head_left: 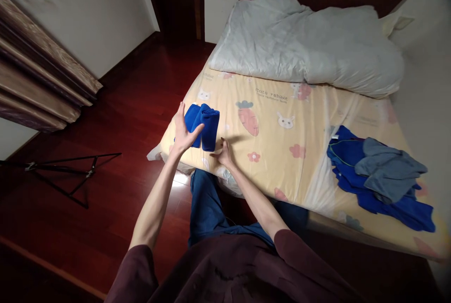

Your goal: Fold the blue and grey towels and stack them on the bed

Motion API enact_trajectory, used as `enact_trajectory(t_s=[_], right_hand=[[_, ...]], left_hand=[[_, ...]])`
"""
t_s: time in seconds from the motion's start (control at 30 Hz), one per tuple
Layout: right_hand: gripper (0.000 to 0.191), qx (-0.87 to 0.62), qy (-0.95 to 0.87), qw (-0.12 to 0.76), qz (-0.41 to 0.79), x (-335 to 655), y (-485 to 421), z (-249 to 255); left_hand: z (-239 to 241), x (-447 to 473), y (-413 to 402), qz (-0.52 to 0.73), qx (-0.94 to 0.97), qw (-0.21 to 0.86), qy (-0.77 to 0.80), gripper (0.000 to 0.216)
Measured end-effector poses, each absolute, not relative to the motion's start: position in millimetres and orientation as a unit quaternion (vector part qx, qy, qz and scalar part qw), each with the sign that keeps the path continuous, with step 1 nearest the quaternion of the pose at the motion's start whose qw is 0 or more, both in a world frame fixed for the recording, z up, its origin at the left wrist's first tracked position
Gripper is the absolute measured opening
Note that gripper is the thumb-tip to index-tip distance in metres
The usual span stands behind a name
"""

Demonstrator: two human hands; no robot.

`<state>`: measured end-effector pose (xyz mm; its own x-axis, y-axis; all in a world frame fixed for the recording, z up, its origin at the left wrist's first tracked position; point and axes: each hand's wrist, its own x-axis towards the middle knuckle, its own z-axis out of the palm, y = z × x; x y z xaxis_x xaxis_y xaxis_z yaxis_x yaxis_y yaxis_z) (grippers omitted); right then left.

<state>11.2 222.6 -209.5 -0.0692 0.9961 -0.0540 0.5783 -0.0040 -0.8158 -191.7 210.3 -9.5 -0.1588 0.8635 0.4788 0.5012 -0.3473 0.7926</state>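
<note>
A folded blue towel (207, 127) sits near the front left corner of the yellow cartoon-print bed sheet (275, 152). My left hand (183, 130) rests against the towel's left side, fingers stretched upward and thumb touching the fold, holding nothing. Just to the right of the towel and nearer to me, my right hand (222, 154) lies on the sheet with fingers loosely spread and empty.
A pile of blue and grey cloths (380, 176) lies at the bed's right side. A white duvet (303, 40) is bunched at the head. On the dark red wooden floor (116, 120) stands a black folding stand (66, 171) at left; curtains (38, 77) hang beyond.
</note>
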Motion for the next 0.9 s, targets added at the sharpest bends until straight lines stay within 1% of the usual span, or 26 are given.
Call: enact_trajectory(t_s=[0.07, 0.1, 0.13, 0.17, 0.23, 0.27, 0.33, 0.43, 0.6, 0.77, 0.9], right_hand=[[0.111, -0.625, -0.616, 0.323, 0.354, 30, 203, -210], [0.109, -0.629, -0.607, 0.333, 0.354, 42, 190, -210], [0.107, -0.633, -0.600, 0.341, 0.351, 55, 176, -210], [0.103, -0.639, -0.593, 0.347, 0.346, 68, 161, -209], [0.095, -0.659, -0.575, 0.351, 0.334, 96, 128, -207], [0.091, -0.670, -0.566, 0.347, 0.331, 109, 110, -206], [0.084, -0.694, -0.544, 0.337, 0.330, 136, 74, -203], [0.074, -0.710, -0.515, 0.351, 0.327, 175, 22, -199], [0.060, -0.751, -0.447, 0.398, 0.280, 235, -48, -195], [0.053, -0.803, -0.358, 0.421, 0.223, 296, -89, -198], [0.045, -0.823, -0.313, 0.437, 0.183, 345, -95, -200]], left_hand=[[-17, -186, 188, 0.555, 0.604, 0.117, 0.560, 0.056], [-24, -181, 176, 0.555, 0.603, 0.115, 0.562, 0.049], [-32, -174, 165, 0.542, 0.611, 0.136, 0.561, 0.041], [-42, -167, 156, 0.518, 0.628, 0.179, 0.553, 0.034], [-66, -151, 145, 0.455, 0.661, 0.298, 0.517, 0.020], [-78, -142, 143, 0.426, 0.667, 0.353, 0.499, 0.017], [-100, -126, 149, 0.394, 0.654, 0.424, 0.486, 0.023], [-121, -108, 173, 0.380, 0.622, 0.450, 0.516, 0.032], [-118, -98, 217, 0.360, 0.622, 0.442, 0.536, 0.026], [-117, -114, 241, 0.316, 0.666, 0.413, 0.535, 0.019], [-136, -137, 248, 0.232, 0.750, 0.241, 0.571, 0.010]])
